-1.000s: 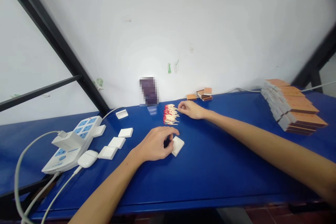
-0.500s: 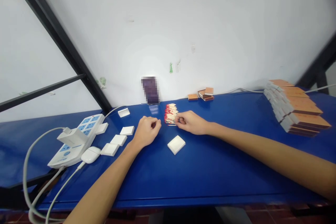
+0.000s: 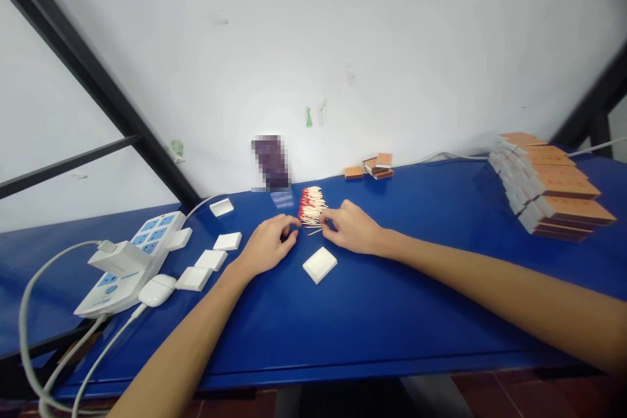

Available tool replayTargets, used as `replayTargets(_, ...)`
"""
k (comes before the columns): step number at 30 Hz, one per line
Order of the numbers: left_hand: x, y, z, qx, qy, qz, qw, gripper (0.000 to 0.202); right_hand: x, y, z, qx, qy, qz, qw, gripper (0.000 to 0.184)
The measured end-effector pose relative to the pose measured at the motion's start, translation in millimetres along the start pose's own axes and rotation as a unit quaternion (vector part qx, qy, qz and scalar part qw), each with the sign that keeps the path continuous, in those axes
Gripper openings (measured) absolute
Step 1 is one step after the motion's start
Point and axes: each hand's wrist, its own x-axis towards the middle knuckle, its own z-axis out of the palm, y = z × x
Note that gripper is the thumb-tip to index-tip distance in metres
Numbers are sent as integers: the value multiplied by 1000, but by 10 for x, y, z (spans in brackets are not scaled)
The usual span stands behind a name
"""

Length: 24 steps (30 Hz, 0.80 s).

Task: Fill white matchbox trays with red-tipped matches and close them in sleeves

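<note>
Red-headed wooden matches point(image 3: 311, 208) are flanked by the left hand point(image 3: 267, 245), thumb and finger parted, and right hand point(image 3: 350, 230), its grip indiscernible; the shallow white rectangular tray point(image 3: 320, 265) cannot be seen into clearly.

left hand point(image 3: 268, 245): bare | right hand point(image 3: 351, 228): bare | both forearms point(image 3: 460, 274): bare, slim, tapering

The blue table point(image 3: 372, 313) is occupied by a pile of matches point(image 3: 311, 207), several white trays point(image 3: 320, 265), a white power strip point(image 3: 155, 235) and stacked orange matchboxes point(image 3: 563, 179).
</note>
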Motion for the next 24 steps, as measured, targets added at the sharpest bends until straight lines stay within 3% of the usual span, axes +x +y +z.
replayTargets(11,-9,55,-42,8,-55,22,998,31,3,2,-9,-3,-42,2,999,17)
replayTargets(19,-3,89,-65,-4,-53,33,998,26,-7,-45,-65,-4,-47,15,999,19)
replayTargets(24,-10,59,-46,9,-30,-1,1000,28,8,-55,-96,12,-70,4,997,16)
